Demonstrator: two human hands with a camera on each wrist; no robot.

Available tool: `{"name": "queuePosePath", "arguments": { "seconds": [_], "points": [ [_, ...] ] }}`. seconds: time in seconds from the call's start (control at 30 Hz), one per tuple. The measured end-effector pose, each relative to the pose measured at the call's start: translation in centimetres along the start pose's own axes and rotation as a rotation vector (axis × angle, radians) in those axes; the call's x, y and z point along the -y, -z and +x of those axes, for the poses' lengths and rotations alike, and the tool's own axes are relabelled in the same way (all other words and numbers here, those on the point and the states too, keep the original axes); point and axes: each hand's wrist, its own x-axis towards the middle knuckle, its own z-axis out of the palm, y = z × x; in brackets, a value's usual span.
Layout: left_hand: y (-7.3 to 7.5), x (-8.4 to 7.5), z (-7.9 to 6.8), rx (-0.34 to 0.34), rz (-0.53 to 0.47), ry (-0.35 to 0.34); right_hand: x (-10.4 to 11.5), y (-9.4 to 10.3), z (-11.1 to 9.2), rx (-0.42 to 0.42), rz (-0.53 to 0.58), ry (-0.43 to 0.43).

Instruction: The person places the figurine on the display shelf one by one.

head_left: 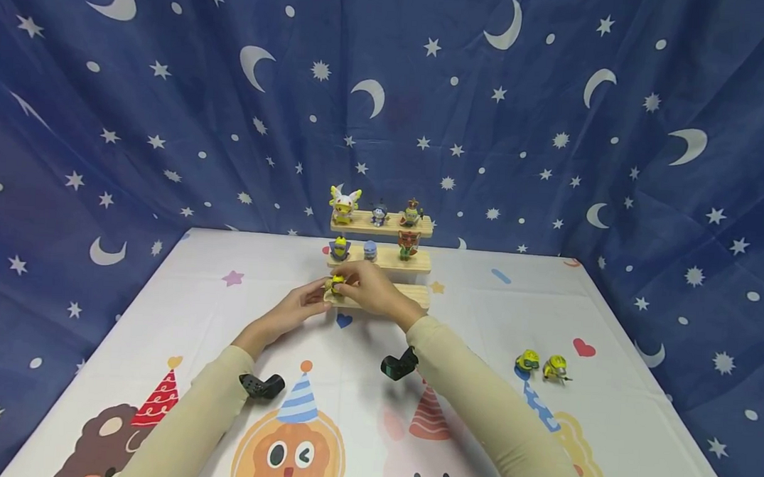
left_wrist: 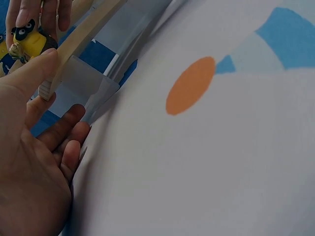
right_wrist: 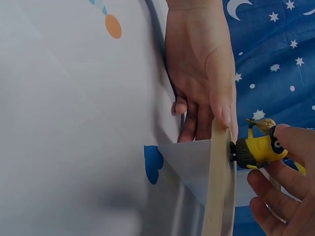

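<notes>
My right hand (head_left: 372,288) pinches a small yellow minion figurine (right_wrist: 257,150) by its goggled head, between thumb and fingers. The figurine stands upright at the left end of the lowest board of a tiered display shelf (head_left: 415,295), its feet at the wood. It has a dark skirt and lifts a tan object in one arm. My left hand (head_left: 299,306) grips the left end of that same board, thumb on top and a finger underneath, as the left wrist view shows; its other fingers (left_wrist: 71,123) are loosely bent below.
On the top board (head_left: 392,223) stand 3 figurines, and 3 more on the middle board (head_left: 386,258). Two yellow figurines, one (head_left: 527,360) beside the other (head_left: 556,368), are at the right of the patterned white tablecloth (head_left: 481,321). A blue starry curtain (head_left: 400,111) hangs behind.
</notes>
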Motion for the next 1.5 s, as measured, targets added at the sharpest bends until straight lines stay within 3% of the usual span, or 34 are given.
{"name": "queuePosePath", "arguments": {
  "seconds": [0.43,0.67,0.97,1.17,1.5],
  "points": [
    [0.0,-0.1,-0.1,-0.003,0.005,0.006,0.0,0.5,-0.2,-0.019,0.022,-0.022],
    [-0.1,-0.3,-0.1,-0.005,0.007,0.016,0.4,1.8,-1.4,-0.053,0.037,-0.03],
    [-0.2,-0.3,0.0,-0.018,0.027,0.05,0.8,4.7,-4.5,-0.08,0.044,0.019],
    [-0.2,-0.3,-0.2,-0.025,0.028,0.058,0.8,6.3,-7.1,-0.084,0.052,0.0],
    [-0.4,-0.4,0.0,-0.026,0.031,0.066,-0.7,8.9,-11.9,-0.131,-0.04,-0.004]
  ]
}}
